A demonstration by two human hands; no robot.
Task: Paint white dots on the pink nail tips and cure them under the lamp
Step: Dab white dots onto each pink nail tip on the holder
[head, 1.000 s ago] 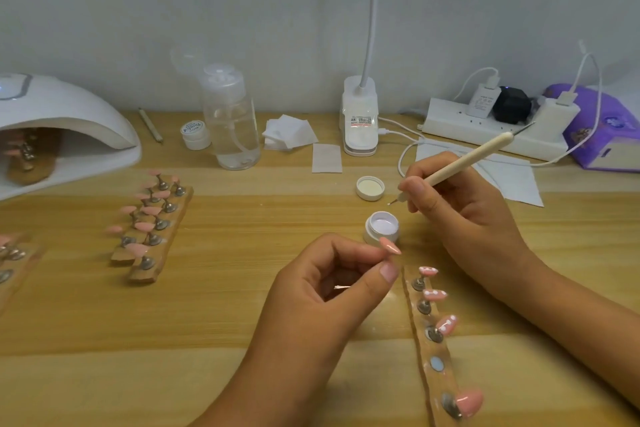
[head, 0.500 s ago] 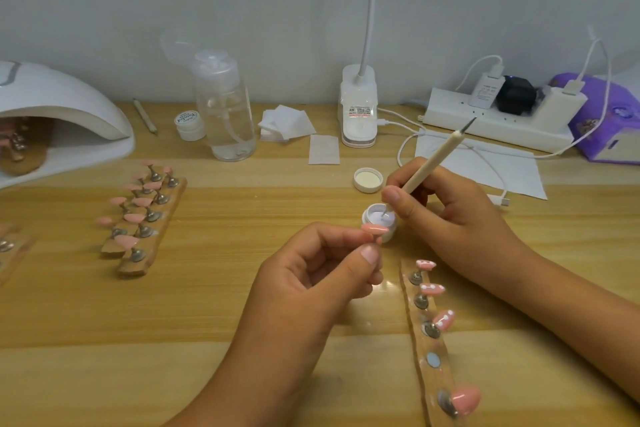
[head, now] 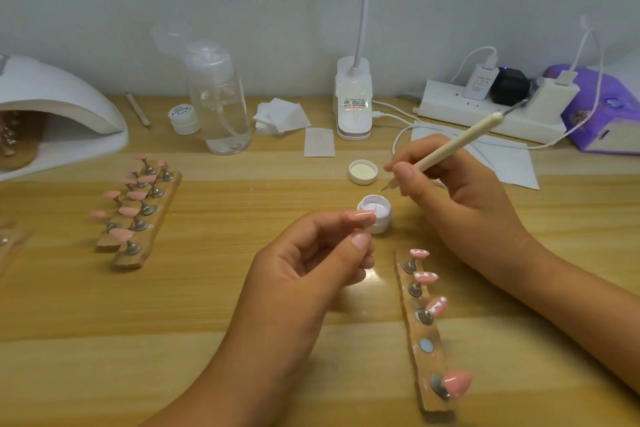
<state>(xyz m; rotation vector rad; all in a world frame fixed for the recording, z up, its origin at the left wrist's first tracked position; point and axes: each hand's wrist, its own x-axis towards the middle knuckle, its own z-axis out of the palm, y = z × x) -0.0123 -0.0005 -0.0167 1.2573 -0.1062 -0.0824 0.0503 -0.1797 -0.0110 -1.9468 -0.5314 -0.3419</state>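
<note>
Maybe midway, tbh. Pinching a pink tip (head: 360, 217) in the left hand (head: 311, 260) beside the jar (head: 375, 213), gripping the pen (head: 457, 146) in the right hand (head: 450, 198) just past it. Three dotted on the 5 o'clock strip (head: 426, 350), one plain. Plenty undotted at 9, more under the lamp (head: 62, 104) at 10.

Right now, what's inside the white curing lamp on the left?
A wooden strip carrying pink nail tips shows in the mouth of the curing lamp. Its far end is covered by the hood, so the tips cannot be counted.
</note>
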